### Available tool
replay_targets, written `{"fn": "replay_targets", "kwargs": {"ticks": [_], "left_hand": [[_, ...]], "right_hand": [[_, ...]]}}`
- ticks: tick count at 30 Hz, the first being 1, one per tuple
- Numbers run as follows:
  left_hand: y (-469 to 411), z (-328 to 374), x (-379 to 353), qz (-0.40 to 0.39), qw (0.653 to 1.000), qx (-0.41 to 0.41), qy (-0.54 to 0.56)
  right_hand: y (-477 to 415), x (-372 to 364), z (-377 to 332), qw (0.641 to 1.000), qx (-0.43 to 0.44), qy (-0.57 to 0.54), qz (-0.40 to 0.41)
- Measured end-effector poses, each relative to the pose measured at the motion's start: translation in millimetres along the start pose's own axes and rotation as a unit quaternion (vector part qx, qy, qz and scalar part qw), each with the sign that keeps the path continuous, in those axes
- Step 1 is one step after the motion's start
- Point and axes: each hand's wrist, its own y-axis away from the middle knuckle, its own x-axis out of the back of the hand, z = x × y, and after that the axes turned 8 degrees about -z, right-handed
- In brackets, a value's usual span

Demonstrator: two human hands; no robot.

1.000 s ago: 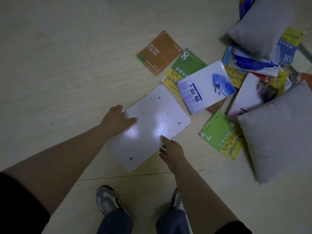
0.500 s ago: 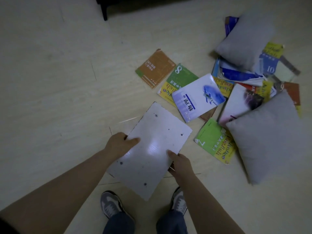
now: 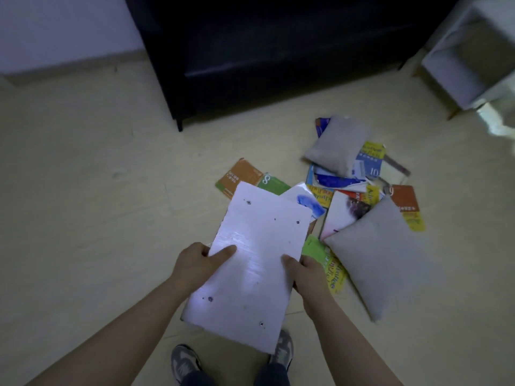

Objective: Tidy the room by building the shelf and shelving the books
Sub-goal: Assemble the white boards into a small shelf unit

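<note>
Slipping is the main risk. The panel [image 3: 250, 263], a smooth white board at the lower centre of the frame, is held only by its two long edges, above the floor [image 3: 83, 190]. Its near end hangs over the shoes [image 3: 184, 363]. If either grip loosens, it would likely tip and drop onto the feet, or land on a corner and chip.

Its far end overlaps the books [image 3: 345, 190] scattered on the floor at centre right. A turn made low could sweep them about or catch the pillow [image 3: 379, 254] lying across them. The room is dim, and small dark holes dot the panel's face. Which way it joins the shelf cannot be told, so it might well be fitted the wrong way round.

The left hand [image 3: 195, 267] clasps the panel's left edge, with the thumb laid flat on the top face and the fingers tucked beneath, out of sight. The right hand [image 3: 306, 274] clamps the right edge the same way, thumb on top. The hands are apart, with the panel's width between them. The books are not yet shelved.
</note>
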Motion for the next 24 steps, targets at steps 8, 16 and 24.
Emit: {"fn": "replay_targets", "kwargs": {"ticks": [8,16,24], "left_hand": [[131,119,57,0.073,0.99,-0.109,0.051],[233,205,78,0.112,0.961,-0.233,0.096],[297,270,94,0.102,0.931,-0.341,0.08]], "right_hand": [[116,72,-139,0.988,0.154,0.014,-0.005],[215,145,-207,0.964,0.265,-0.01,0.015],[298,189,-237,0.936,0.338,-0.051,0.084]]}}
